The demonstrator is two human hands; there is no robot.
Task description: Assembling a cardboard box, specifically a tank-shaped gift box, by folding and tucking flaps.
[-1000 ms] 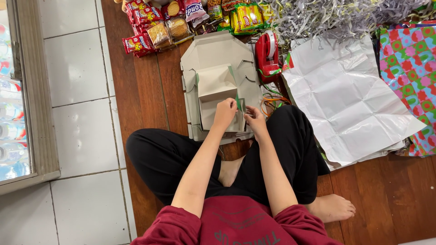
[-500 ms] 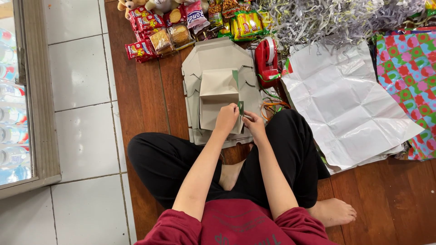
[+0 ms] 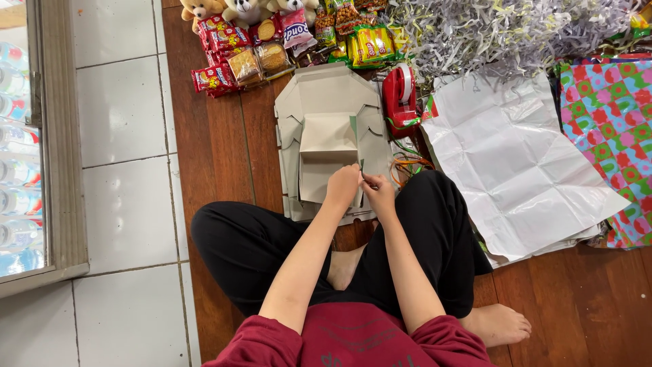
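A flat grey cardboard box blank (image 3: 319,92) lies on the wooden floor in front of my crossed legs, with a smaller folded cardboard piece (image 3: 327,139) on top of it. My left hand (image 3: 343,185) presses on the lower right edge of that folded piece. My right hand (image 3: 379,195) sits right beside it and pinches a thin green strip (image 3: 362,167) at the cardboard's edge. Both hands touch each other over the cardboard.
A red tape dispenser (image 3: 399,98) stands right of the cardboard. Creased white paper (image 3: 516,163) and colourful wrapping paper (image 3: 611,129) lie to the right. Snack packets (image 3: 238,61), teddy bears (image 3: 224,8) and shredded paper (image 3: 502,30) fill the far side. White tiles (image 3: 122,204) lie left.
The view has shifted slightly, bringing the teddy bears into sight. My hands stay at the same spot on the cardboard edge, with the fingers drawn a little closer together.
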